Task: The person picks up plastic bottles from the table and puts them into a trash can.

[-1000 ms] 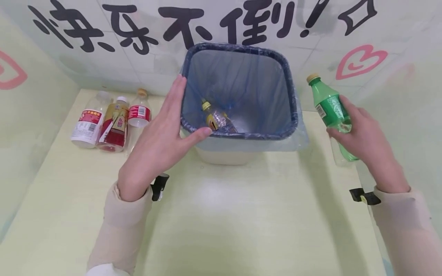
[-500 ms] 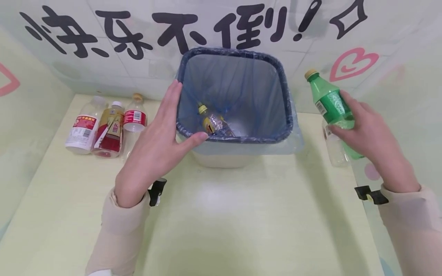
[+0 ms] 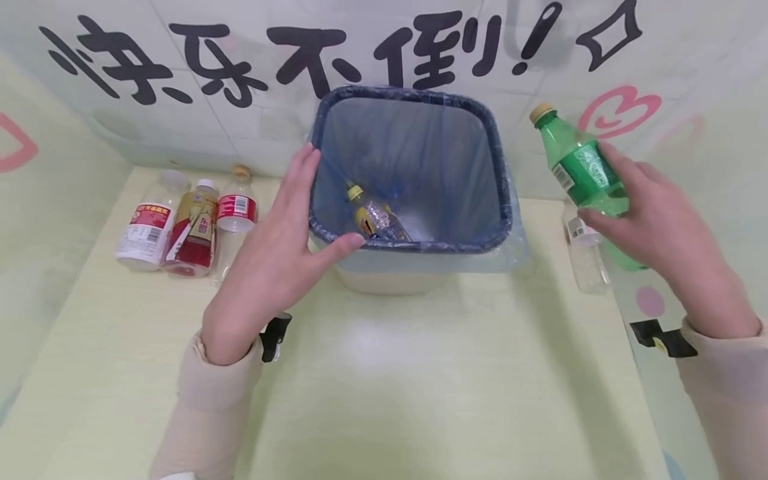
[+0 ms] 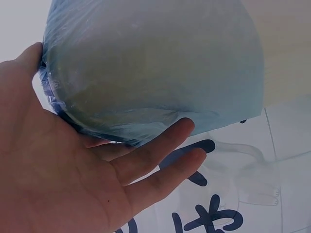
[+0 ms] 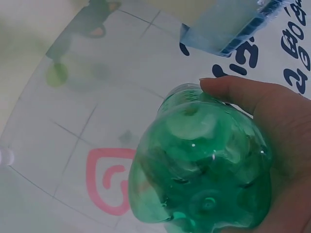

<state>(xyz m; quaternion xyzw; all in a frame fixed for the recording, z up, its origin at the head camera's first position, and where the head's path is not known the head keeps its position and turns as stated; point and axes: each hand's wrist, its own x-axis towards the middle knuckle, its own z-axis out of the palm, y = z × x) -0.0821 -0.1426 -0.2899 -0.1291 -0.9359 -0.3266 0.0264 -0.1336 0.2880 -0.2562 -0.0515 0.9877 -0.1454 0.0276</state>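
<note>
Pinches green bottle (image 3: 587, 167) in fingers of right hand (image 3: 666, 217), right of bin (image 3: 387, 281), and rests spread fingers of left hand (image 3: 270, 247) on rim (image 3: 420, 247), with yellow-capped bottle (image 3: 378, 215) inside and three bottles (image 3: 193, 230) plus clear bottle (image 3: 589, 263) apparently left on counter (image 3: 384, 393).

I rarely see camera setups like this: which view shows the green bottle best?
The head view: it shows the green bottle from cap to base, though the right grip covers part. The right wrist view shows mainly the base, close up; the left wrist view doesn't show it.
</note>
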